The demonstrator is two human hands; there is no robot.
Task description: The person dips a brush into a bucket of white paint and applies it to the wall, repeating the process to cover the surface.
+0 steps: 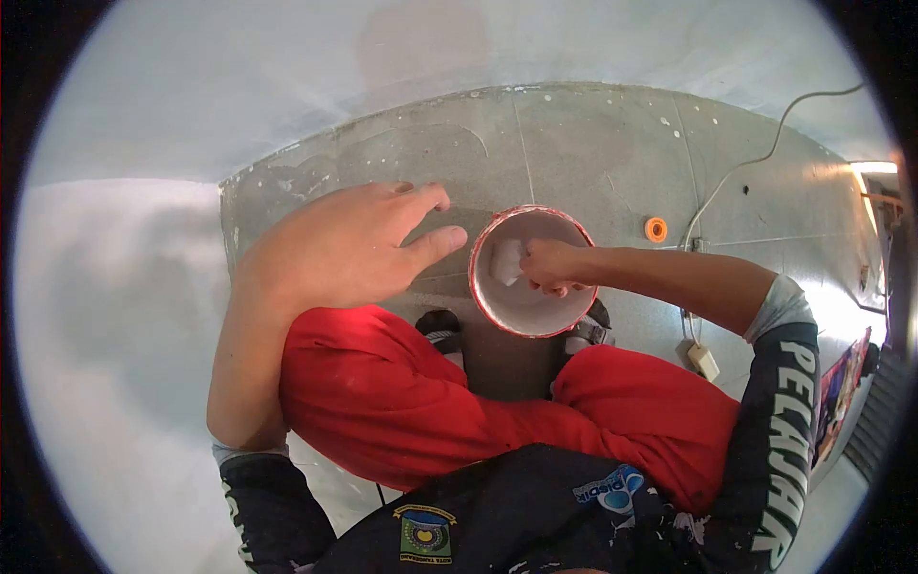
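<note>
A round bucket (475,287) with a red, paint-smeared rim and a whitish inside stands on the floor between my feet. My right hand (555,268) reaches down into it, fingers closed on a pale white piece (507,260). Whether that piece is a cloth, a sponge or a scoop cannot be made out. To the left of the bucket, over my left knee, my left hand (368,239) hovers with thumb and fingers apart. It holds nothing and does not touch the rim.
An orange tape roll (655,229) lies right of the bucket. A pale cable (736,170) runs along the floor to a white power strip (703,361). White walls (287,77) border the grey tiled floor (564,143), which has paint spots. My red-trousered knees flank the bucket.
</note>
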